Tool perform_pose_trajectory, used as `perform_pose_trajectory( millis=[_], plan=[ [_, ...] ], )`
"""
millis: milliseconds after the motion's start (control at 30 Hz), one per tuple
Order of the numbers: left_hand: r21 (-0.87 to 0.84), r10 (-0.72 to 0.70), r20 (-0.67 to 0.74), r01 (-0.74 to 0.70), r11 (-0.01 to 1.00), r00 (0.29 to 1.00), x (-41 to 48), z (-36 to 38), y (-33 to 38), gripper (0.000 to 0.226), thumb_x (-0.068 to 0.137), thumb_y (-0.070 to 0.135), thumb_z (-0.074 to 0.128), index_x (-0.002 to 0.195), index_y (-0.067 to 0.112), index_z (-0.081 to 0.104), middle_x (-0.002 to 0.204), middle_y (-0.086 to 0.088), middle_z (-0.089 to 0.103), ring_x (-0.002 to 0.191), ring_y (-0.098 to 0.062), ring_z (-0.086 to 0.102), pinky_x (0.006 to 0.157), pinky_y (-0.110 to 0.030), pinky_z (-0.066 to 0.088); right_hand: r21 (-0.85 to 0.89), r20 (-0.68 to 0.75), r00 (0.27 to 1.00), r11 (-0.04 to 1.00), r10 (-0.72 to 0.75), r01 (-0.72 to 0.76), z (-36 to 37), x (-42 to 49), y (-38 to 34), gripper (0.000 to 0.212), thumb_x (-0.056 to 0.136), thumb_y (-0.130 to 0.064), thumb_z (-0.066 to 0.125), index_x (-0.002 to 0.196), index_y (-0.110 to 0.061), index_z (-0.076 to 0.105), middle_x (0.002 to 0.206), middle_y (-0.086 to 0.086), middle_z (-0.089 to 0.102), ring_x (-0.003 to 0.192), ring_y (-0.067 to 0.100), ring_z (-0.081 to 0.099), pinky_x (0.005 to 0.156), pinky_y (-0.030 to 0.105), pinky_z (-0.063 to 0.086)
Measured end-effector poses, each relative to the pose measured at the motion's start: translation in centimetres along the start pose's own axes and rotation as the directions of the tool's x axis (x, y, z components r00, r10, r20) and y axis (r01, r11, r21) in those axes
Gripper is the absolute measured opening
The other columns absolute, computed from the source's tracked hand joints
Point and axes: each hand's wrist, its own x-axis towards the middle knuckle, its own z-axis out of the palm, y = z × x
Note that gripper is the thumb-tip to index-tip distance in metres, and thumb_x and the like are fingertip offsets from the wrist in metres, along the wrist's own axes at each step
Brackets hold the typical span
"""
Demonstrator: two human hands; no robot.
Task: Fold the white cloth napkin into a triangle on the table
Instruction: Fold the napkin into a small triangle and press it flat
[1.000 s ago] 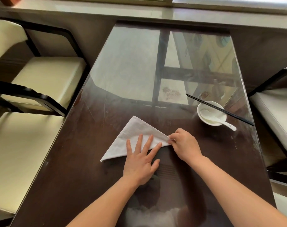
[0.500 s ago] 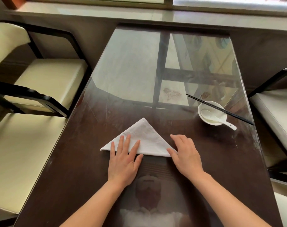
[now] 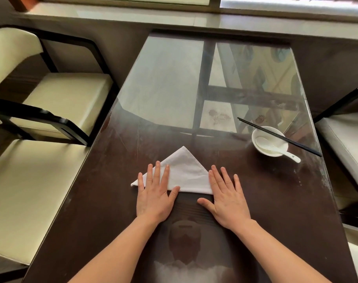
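The white cloth napkin [image 3: 186,172] lies flat on the dark glass-topped table [image 3: 276,197] as a triangle, its apex pointing away from me and its long edge toward me. My left hand [image 3: 156,194] rests palm down with fingers spread over the napkin's left corner. My right hand [image 3: 228,197] lies flat with fingers apart at the napkin's right corner, mostly on the table. Neither hand grips anything.
A white bowl [image 3: 270,142] with a white spoon [image 3: 276,150] stands at the right, black chopsticks [image 3: 280,136] laid across it. Cream-cushioned chairs [image 3: 57,99] stand on the left, another chair [image 3: 349,144] on the right. A window ledge [image 3: 174,19] runs along the back.
The napkin has turned so its long edge faces me. My right hand let go of the corner and flattened; my left hand slid left along the napkin.
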Motion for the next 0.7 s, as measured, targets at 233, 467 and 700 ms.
perform_pose_trajectory(
  millis=[233,467,700],
  plan=[
    [0.006,-0.011,-0.043,0.011,1.0,0.999,0.6,0.0,-1.1,0.078,0.092,0.067,-0.005,0.154,0.02,-0.014,0.163,0.0,-0.019,0.15,-0.021,-0.02,0.121,-0.049,-0.01,-0.021,0.004,1.0,1.0,-0.008,0.008,-0.2,0.1,0.1,0.098,0.087,-0.085,0.01,0.159,-0.018,0.007,0.167,-0.002,0.002,0.154,0.022,-0.003,0.12,0.05,-0.002],
    [-0.019,0.004,-0.112,-0.006,1.0,0.994,0.4,-0.1,-2.3,0.078,0.097,0.065,0.01,0.157,0.015,-0.001,0.165,-0.002,-0.01,0.151,-0.02,-0.013,0.121,-0.046,-0.006,-0.009,-0.166,0.981,0.995,-0.102,0.101,-2.5,2.4,-4.1,0.093,0.09,-0.08,0.02,0.158,-0.016,0.018,0.167,-0.001,0.011,0.155,0.025,0.006,0.121,0.056,0.005],
    [0.041,0.011,-0.079,-0.008,0.999,0.997,-0.7,1.0,-4.7,0.087,0.094,0.07,-0.001,0.156,0.01,0.006,0.165,-0.009,-0.001,0.152,-0.025,-0.003,0.119,-0.046,0.004,-0.015,-0.038,0.926,0.926,-0.377,0.376,-2.0,6.9,-8.4,0.093,0.09,-0.081,0.016,0.159,-0.019,0.01,0.168,-0.005,0.001,0.154,0.021,-0.007,0.121,0.053,-0.004]
  ],
)
